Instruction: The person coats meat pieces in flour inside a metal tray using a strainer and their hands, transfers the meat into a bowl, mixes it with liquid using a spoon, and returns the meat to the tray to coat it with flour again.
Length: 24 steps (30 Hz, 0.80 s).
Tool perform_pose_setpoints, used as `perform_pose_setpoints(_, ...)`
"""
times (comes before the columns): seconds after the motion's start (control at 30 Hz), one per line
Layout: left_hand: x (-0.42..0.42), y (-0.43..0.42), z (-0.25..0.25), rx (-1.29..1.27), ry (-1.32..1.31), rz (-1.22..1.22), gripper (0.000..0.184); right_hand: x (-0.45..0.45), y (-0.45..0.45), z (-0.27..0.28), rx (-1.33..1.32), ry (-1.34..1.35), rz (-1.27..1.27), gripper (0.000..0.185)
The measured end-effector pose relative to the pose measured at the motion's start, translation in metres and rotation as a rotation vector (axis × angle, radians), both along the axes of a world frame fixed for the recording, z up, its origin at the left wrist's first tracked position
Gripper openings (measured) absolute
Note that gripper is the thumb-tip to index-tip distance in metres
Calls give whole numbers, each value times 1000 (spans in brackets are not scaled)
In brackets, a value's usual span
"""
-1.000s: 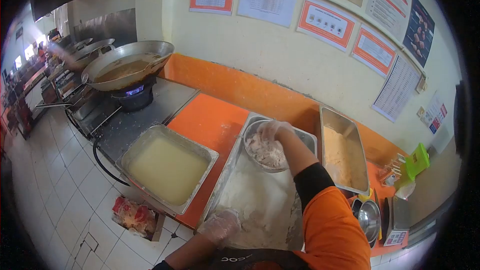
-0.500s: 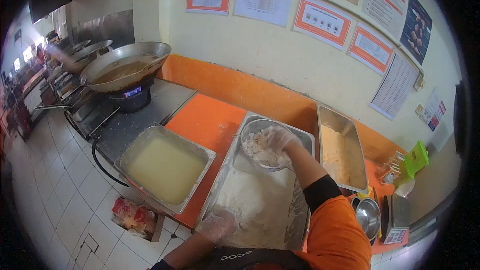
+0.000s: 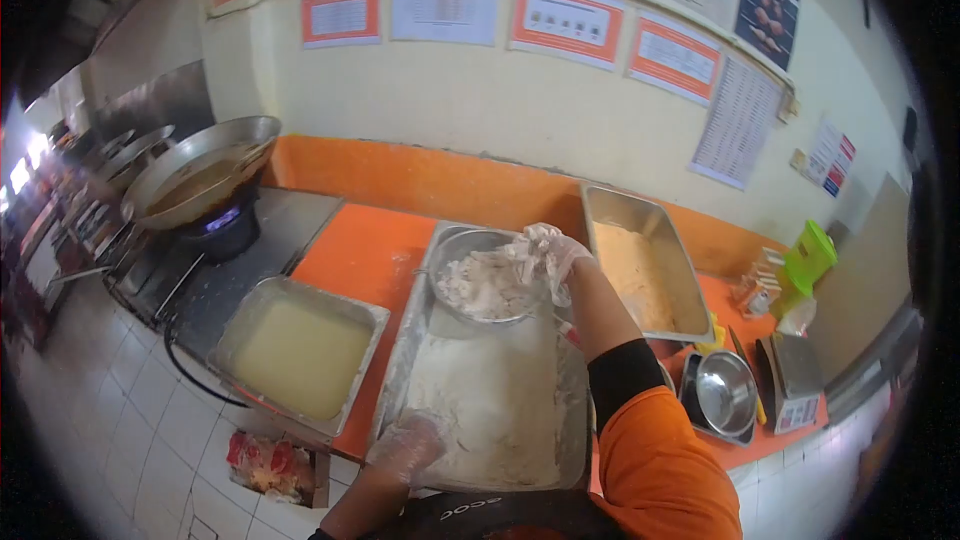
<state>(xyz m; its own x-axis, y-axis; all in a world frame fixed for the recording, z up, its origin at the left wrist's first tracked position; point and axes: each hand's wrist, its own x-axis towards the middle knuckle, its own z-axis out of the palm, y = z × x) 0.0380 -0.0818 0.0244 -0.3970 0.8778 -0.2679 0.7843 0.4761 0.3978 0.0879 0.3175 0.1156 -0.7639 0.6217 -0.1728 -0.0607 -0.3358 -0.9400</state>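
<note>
In a clear plastic glove, my right hand (image 3: 568,262) is raised at the right rim of a round metal strainer bowl (image 3: 436,292). Its fingers are closed on a limp, flour-coated piece (image 3: 538,246) whose kind I cannot make out. More flour-coated pieces (image 3: 484,282) lie in the bowl. The bowl sits at the far end of a long metal tray (image 3: 398,372) spread with white flour (image 3: 490,390). My left hand (image 3: 412,442), also gloved, rests low over the tray's near left edge, touching or close to the flour; its fingers are not clear.
A tray of pale yellowish liquid (image 3: 305,350) stands left. Beyond it, a wok of oil (image 3: 200,175) sits over a lit burner. To the right are a deep tray with orange-tan powder (image 3: 635,275), metal bowls (image 3: 725,390), a scale (image 3: 795,380) and a green container (image 3: 808,258).
My right hand has come up out of the bowl's contents with a floured piece in its fingers. My left hand stays near the tray's near left edge. The camera view has shifted right.
</note>
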Motion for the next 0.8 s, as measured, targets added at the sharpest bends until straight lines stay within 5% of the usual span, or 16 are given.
perform_pose_setpoints(0.07, -9, -1, -17, 114, 161, -313, 22, 19, 39, -22, 1026, -104, -22, 14)
perform_pose_setpoints(0.1, 2, 0, -7, 90, -34, 115, 19, 42, 42, -15, 997, -53, -26, 13)
perform_pose_setpoints(0.13, 2, -1, -15, 12, 327, -103, 17, 65, 44, -9, 969, -1, -29, 12)
perform_pose_setpoints(0.17, -7, -9, -30, -47, 691, -323, 16, 97, 10, 32, 409, 195, -45, 9)
perform_pose_setpoints(0.2, -7, -7, -31, 17, 668, -276, 15, 124, -16, 65, -146, 400, -69, 8)
perform_pose_setpoints(0.23, -8, -5, -32, 83, 642, -231, 14, 148, -22, 80, 38, 262, -246, 8)
perform_pose_setpoints(0.3, -8, -8, -27, 282, 259, -67, 13, 216, -26, 90, 63, 454, -221, 10)
perform_pose_setpoints(0.4, -12, -8, -26, 451, 178, -109, 15, 328, 10, 69, 27, 528, -249, 9)
perform_pose_setpoints(0.47, -13, -8, -24, 488, 125, -44, 15, 380, -10, 71, 221, 309, -534, 8)
perform_pose_setpoints(0.57, -13, -2, -20, 419, 167, -40, 16, 443, -31, 50, -6, 126, -765, 8)
perform_pose_setpoints(0.63, -12, -1, -19, 387, 178, -38, 16, 510, 6, -23, -84, 59, -1026, 16)
perform_pose_setpoints(0.7, -10, 1, -19, 359, 193, -35, 17, 537, 6, -54, 66, -404, -1004, 20)
perform_pose_setpoints(0.77, -9, 2, -18, 339, 207, -39, 17, 553, -6, -62, 962, -1458, -271, 24)
perform_pose_setpoints(0.8, -9, 1, -17, 332, 210, -43, 17, 543, -19, -57, 1326, -1715, 60, 26)
